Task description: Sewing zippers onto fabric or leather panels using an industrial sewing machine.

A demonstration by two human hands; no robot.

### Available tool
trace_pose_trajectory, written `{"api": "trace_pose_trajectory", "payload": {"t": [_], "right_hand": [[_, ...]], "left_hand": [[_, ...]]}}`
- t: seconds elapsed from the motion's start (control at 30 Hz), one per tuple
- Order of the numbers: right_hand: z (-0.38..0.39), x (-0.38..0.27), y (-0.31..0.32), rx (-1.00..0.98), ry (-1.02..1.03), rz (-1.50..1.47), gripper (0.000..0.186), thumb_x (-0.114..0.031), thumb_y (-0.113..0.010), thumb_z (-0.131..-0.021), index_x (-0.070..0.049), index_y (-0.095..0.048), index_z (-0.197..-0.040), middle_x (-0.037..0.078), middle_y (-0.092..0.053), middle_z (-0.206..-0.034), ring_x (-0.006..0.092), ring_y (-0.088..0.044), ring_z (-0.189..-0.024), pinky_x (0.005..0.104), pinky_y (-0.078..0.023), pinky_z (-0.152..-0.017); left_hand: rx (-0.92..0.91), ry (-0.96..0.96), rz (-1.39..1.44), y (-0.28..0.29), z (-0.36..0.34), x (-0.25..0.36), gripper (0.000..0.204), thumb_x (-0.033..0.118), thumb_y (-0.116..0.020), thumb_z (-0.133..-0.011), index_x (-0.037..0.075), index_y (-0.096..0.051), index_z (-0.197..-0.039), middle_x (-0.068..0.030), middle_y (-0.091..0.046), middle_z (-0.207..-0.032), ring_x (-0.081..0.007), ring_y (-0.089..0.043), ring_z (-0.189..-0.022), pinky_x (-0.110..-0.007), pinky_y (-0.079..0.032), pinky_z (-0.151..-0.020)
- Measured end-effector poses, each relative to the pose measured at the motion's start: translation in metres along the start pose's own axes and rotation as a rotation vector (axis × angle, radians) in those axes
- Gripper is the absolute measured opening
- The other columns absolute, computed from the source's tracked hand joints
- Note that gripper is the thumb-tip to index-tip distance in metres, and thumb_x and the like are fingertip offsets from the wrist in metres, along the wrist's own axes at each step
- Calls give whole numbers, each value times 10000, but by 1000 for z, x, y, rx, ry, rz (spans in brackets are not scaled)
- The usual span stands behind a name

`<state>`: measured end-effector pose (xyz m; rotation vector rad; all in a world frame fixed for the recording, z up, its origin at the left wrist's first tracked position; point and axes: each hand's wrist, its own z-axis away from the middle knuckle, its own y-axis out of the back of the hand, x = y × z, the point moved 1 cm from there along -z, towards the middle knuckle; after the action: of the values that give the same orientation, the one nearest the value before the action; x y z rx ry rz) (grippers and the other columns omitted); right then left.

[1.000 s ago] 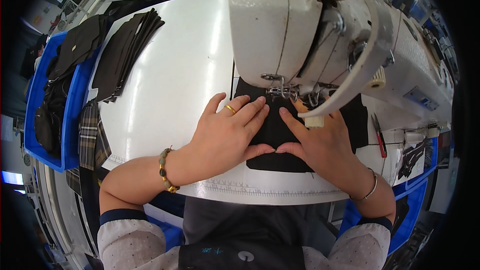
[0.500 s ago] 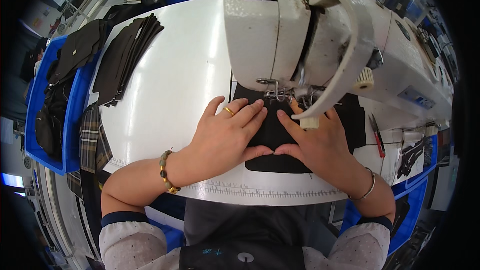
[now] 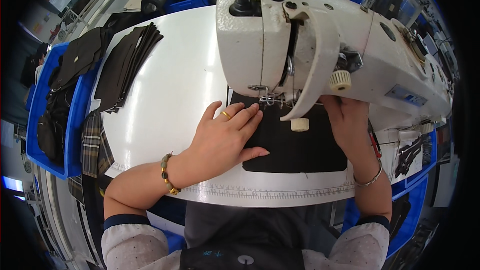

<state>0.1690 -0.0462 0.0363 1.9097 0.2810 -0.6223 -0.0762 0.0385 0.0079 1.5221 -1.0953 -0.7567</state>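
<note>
The right hand [image 3: 350, 120] has slid from the black fabric piece [image 3: 295, 142] toward frame centre-right, beside the sewing machine [image 3: 320, 35], grip hidden; the left hand [image 3: 222, 137] presses flat, fingers spread.

I see a white desk [image 3: 170, 95] carrying a white sewing machine [image 3: 320, 45], a black fabric piece [image 3: 295, 145] under its head, and a stack of dark fabric pieces [image 3: 125, 65] far left.
</note>
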Motion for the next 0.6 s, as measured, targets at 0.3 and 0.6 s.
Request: {"api": "trace_pose_trajectory", "payload": {"t": [0.3,0.6], "right_hand": [[0,8,-5,188,204,-151,98,-74,-751,-894,-69,-806,-974,114,-755,-839,296,-708,-723,387,-543,-715],[4,-4,19,-158,3,-74,202,-229,-796,-870,-45,-778,-950,97,-754,-862,290,-710,-790,378,-540,-767]], "left_hand": [[5,-12,-28,1,0,2,732,581,-737,-842,65,-656,-1355,-57,-630,-1430,-241,-612,-1257,-467,-413,-1104],[25,-19,-43,0,0,3,721,584,-732,-848,71,-654,-1349,-53,-656,-1214,-248,-598,-1206,-480,-425,-1077]]}}
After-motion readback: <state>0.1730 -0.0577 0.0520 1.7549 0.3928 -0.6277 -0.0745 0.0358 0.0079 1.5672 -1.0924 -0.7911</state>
